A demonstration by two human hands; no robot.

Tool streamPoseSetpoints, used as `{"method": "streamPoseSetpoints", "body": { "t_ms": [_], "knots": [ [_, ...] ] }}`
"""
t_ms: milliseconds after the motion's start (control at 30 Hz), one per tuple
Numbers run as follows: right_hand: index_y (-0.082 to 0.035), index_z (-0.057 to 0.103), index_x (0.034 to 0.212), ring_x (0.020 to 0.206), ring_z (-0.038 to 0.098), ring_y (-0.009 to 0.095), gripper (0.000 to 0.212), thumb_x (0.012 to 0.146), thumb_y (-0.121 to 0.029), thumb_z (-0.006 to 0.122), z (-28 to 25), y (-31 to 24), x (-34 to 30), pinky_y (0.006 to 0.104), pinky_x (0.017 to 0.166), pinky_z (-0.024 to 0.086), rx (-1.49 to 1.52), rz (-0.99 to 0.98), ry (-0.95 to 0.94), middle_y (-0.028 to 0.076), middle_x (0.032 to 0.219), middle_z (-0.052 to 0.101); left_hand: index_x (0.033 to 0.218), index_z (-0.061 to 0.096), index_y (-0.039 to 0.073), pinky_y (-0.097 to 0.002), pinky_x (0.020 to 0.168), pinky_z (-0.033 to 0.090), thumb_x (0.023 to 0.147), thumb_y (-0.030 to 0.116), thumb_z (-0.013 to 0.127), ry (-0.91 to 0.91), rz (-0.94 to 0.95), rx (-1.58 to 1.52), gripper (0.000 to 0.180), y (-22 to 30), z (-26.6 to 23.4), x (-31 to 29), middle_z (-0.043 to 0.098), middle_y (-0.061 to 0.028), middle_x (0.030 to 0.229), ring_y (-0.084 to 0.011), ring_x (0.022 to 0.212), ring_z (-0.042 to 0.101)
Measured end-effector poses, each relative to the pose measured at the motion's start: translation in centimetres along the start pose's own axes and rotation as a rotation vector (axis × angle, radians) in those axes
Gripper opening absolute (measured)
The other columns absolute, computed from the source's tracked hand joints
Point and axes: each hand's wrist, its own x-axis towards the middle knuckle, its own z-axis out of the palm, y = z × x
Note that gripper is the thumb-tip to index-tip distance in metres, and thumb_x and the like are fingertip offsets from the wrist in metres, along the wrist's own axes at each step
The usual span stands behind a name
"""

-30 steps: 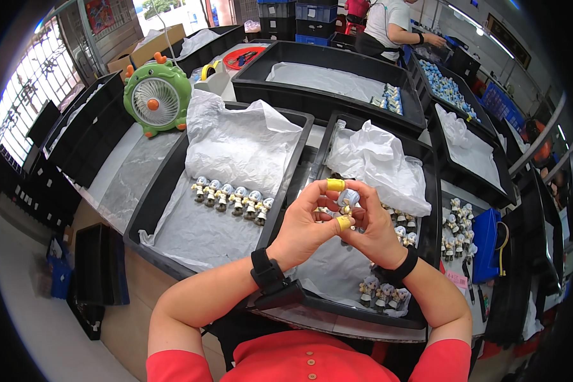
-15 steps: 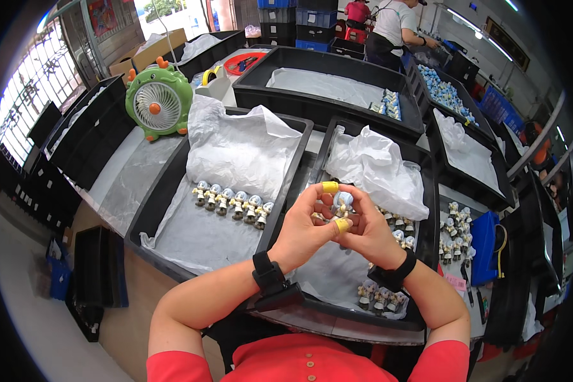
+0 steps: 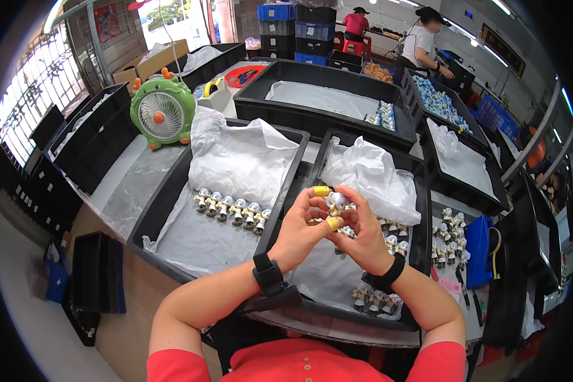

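Both my hands are raised over the black tray (image 3: 420,191) in front of me, closed around one small figurine (image 3: 336,202) with pale bluish hair. My left hand (image 3: 304,223) grips it from the left, with yellow wraps on its thumb and index finger. From the other side, my right hand (image 3: 361,237) holds it with its fingertips. The lower part of the figurine is partly covered by my fingers. Beneath and beside my hands, similar figurines (image 3: 374,299) lie in groups on white paper (image 3: 369,169). In the left tray (image 3: 165,213), a row of figurines (image 3: 232,209) lies on paper.
A green fan (image 3: 162,111) stands at the back left. Farther back is a long black tray (image 3: 254,102) with several figurines. Loose figurines (image 3: 449,239), a blue bin (image 3: 479,251) and pens (image 3: 463,286) are at the right. Two people (image 3: 419,48) are in the background.
My view has tilted slightly upward, so the trays appear lower. Both hands keep the figurine between them, with its head now turned or tilted a little differently. The background person in white has shifted.
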Motion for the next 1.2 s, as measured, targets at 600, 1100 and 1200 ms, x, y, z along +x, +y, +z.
{"method": "streamPoseSetpoints", "body": {
  "t_ms": [600,1100,1200],
  "knots": [
    [-0.009,0.038,0.136,0.092,0.060,0.011,0.073,0.074,0.001,0.075,0.6,-0.1,-0.2,0.0273,0.081,0.053,0.128,0.071,-0.029,0.005,0.120,0.053,0.124,0.041,0.009,-0.0284,0.083,0.049,0.081,0.006,0.069,0.018,0.185,0.265,0.052,-0.4,-0.1,-0.4,0.048,-0.0047,0.118,-0.0157,0.106,0.052],
    [-0.001,0.060,0.111,0.076,0.062,0.010,0.033,0.082,-0.015,0.070,-10.0,-6.1,-0.9,0.0258,0.068,0.050,-0.412,0.245,-0.097,0.008,0.096,0.066,0.131,0.042,0.007,-0.0326,0.087,0.047,0.092,0.007,0.047,-0.014,-0.190,-0.265,0.039,0.2,-0.3,-0.4,0.056,-0.0075,0.118,-0.0188,0.103,0.057],
    [0.001,0.063,0.097,0.070,0.060,0.009,0.020,0.085,-0.014,0.065,-16.0,-7.0,-4.2,0.0255,0.063,0.048,-0.670,0.478,-0.066,0.007,0.080,0.066,0.134,0.044,0.007,-0.0316,0.087,0.047,0.091,0.005,0.047,-0.014,-0.230,-0.269,0.043,0.7,-0.2,-0.7,0.056,-0.0057,0.118,-0.0172,0.102,0.057]
  ]
}}
